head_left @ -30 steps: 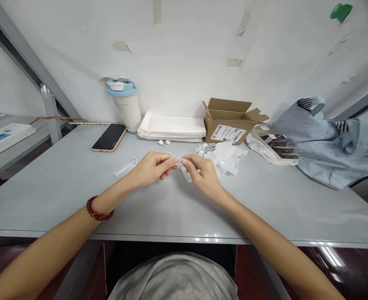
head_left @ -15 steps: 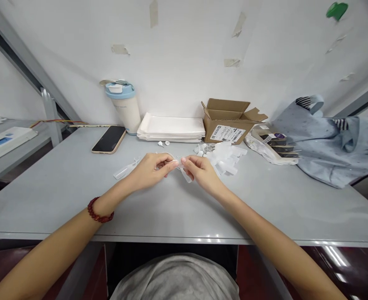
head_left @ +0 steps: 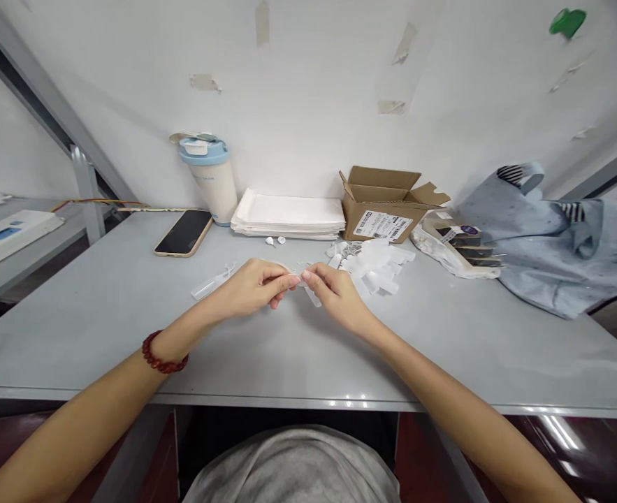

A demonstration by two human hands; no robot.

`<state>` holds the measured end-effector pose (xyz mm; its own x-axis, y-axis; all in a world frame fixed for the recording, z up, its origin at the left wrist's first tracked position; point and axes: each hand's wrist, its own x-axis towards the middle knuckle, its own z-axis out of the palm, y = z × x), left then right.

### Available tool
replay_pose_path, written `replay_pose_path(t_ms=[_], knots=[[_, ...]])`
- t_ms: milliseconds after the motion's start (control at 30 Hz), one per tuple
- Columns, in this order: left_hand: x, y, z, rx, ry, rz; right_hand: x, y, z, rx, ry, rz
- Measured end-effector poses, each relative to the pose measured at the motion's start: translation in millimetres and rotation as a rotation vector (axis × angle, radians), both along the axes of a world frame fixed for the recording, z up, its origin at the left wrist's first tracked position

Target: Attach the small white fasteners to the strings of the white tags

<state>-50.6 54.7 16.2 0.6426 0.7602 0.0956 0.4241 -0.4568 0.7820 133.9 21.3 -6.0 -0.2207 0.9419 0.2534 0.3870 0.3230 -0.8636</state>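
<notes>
Gold-edged, black-screened phone (head_left: 183, 233): lay flat, apart from both hands, probably to keep clear of them.
Bare left hand (head_left: 253, 285): thumb pressed toward forefinger, pinching a small translucent white plastic piece (head_left: 313, 298), seemingly to steady it.
Piece location: between both sets of fingertips, mostly hidden.
Bare right hand (head_left: 338, 293): thumb and forefinger pinched its other side, presumably for fine control.
Loose heap of white plastic parts (head_left: 379, 267): just beyond right hand, likely for short reach.

Looks like a workshop: grey bench (head_left: 287, 356), metal frame (head_left: 86, 199), heaped plastic parts (head_left: 374, 265), labelled carton (head_left: 386, 206), tape scraps (head_left: 263, 24) on wall (head_left: 298, 126).
</notes>
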Motion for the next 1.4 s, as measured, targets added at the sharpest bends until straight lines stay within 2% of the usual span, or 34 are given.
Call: replay_pose_path(t_ms=[133,267,400,567,667,800,933,1000,1100,1200,1400], knots=[[1.7,-1.0,-4.0,0.194,0.067,-0.037,2.8,5.1,-1.3,-0.278,0.184,0.068],[2.0,-1.4,-10.5,0.479,0.159,-0.083,4.9,6.6,1.9,-0.542,0.326,0.129],[1.2,-3.6,-16.3,0.728,0.281,-0.094,8.7,6.7,5.4,-0.676,0.368,0.150],[1.4,-4.7,-18.9,0.829,0.351,-0.103,13.7,8.9,5.9,-0.763,0.355,0.174],[1.7,-1.1,-20.4,0.757,0.335,-0.085,11.3,9.1,5.9,-0.708,0.324,0.151],[-2.2,10.6,-20.5,0.628,0.278,-0.046,6.0,10.6,2.2,-0.503,0.181,0.017],[-16.9,34.4,-22.6,0.624,0.299,0.025,8.4,15.0,-3.1,-0.124,-0.211,-0.229],[-26.3,49.1,-26.7,0.623,0.319,0.055,10.8,16.6,-3.9,-0.002,-0.435,-0.332],[-36.7,68.1,-33.8,0.595,0.400,0.031,11.0,16.8,-3.0,0.039,-0.717,-0.425],[-39.7,79.6,-37.5,0.560,0.500,0.004,6.7,14.8,-1.2,0.016,-0.912,-0.445],[-34.7,91.3,-38.7,0.497,0.601,-0.032,-0.3,10.3,1.1,0.021,-1.102,-0.406]])
